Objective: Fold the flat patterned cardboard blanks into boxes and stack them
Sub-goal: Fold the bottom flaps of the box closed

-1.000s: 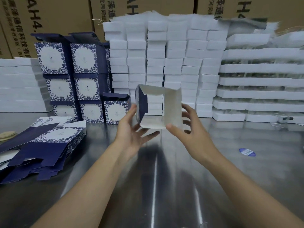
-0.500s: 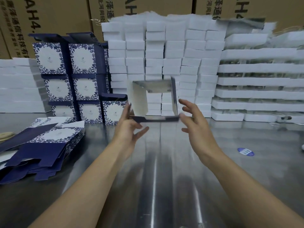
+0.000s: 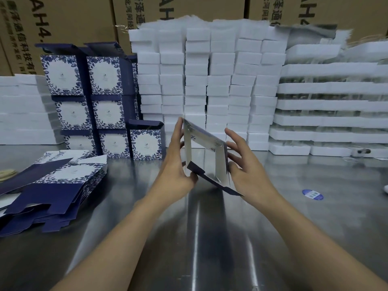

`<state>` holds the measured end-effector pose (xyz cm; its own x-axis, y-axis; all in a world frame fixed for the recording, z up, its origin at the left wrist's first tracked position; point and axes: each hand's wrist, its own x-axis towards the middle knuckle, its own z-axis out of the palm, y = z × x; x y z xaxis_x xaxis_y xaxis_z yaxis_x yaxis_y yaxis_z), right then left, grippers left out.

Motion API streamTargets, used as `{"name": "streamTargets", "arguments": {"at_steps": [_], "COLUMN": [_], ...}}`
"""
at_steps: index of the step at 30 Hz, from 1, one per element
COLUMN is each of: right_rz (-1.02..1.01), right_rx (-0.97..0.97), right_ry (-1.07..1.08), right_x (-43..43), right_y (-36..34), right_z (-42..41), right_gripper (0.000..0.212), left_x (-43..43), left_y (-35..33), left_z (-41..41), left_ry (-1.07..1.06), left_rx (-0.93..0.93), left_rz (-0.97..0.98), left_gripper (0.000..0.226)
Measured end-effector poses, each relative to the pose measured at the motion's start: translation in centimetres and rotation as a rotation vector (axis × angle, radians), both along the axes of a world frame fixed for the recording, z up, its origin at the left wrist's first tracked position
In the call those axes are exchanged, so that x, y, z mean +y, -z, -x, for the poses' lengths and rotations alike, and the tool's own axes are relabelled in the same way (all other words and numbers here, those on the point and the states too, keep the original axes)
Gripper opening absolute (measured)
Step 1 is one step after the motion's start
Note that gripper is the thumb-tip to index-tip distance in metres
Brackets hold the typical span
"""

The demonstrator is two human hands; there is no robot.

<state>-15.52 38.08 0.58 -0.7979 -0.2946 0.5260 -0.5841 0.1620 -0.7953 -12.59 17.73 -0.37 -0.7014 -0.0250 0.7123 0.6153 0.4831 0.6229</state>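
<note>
Between my two hands, above the steel table (image 3: 195,238), I hold a half-formed box (image 3: 206,155), an open tube with white inside and navy flaps hanging at its near end. My left hand (image 3: 176,164) grips its left wall, thumb at the lower navy flap. My right hand (image 3: 244,164) holds the right wall with spread, curled fingers. A pile of flat blue-and-white patterned blanks (image 3: 50,185) lies at the left. Finished patterned boxes (image 3: 94,106) stand stacked at the back left, with a single one (image 3: 146,141) beside them.
White foam blocks (image 3: 210,85) are piled in tall columns behind the box. Flat white trays (image 3: 327,106) stack at the right, more white stacks (image 3: 23,110) at far left. Brown cartons (image 3: 69,19) form the back wall. A blue sticker (image 3: 312,194) lies on the table.
The box has turned in my hands and dropped slightly toward the table; its navy flaps now hang at the near bottom edge. Both hands shifted their hold on its sides.
</note>
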Motion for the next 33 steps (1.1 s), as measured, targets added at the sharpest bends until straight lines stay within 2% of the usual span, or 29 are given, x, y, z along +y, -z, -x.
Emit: {"name": "streamTargets", "arguments": {"at_steps": [3,6,8,10,14,16,19,23,28,31,33], "right_rz": [0.012,0.036,0.065,0.041,-0.08,-0.123,-0.18,-0.155,-0.13,0.049,0.195], "right_rx": [-0.018,-0.035,-0.053,-0.022,0.184,0.279,0.367,0.314,0.262,0.141,0.04], "right_ry": [0.082,0.158,0.143,0.113,0.075,0.038,0.015,0.063,0.138,0.175,0.148], "right_x": [0.3,0.7,1.0,1.2,1.2,1.0,0.8,0.9,0.9,0.9,0.7], "right_y": [0.0,-0.2,-0.5,-0.7,-1.0,-1.0,-0.7,-0.6,-0.4,-0.4,-0.7], "right_z": [0.4,0.5,0.5,0.2,-0.8,-1.0,-1.2,-1.4,-1.0,-0.7,-0.7], "right_gripper": [0.073,0.059,0.066,0.083,0.102,0.101,0.087,0.071,0.076,0.084,0.081], "left_x": [0.5,0.9,0.7,0.4,0.3,0.3,0.1,-0.2,-0.2,-0.1,0.0], "left_y": [0.0,-0.3,-0.5,-0.7,-0.7,-0.6,-0.5,-0.6,-0.4,-0.6,-0.9], "left_z": [-0.4,-1.0,-1.1,-1.0,-1.0,-1.1,-1.2,-1.2,-0.8,-0.9,-0.9], "left_ry": [-0.044,-0.076,-0.073,-0.093,-0.174,-0.221,-0.268,-0.284,-0.265,-0.214,-0.177], "left_rx": [0.036,0.003,0.023,0.064,0.131,0.167,0.207,0.193,0.102,0.027,-0.001], "left_rz": [0.099,0.034,-0.036,-0.081,-0.079,-0.003,0.138,0.153,-0.009,-0.194,-0.332], "left_gripper": [0.15,0.156,0.151,0.147,0.138,0.132,0.117,0.1,0.107,0.114,0.12]}}
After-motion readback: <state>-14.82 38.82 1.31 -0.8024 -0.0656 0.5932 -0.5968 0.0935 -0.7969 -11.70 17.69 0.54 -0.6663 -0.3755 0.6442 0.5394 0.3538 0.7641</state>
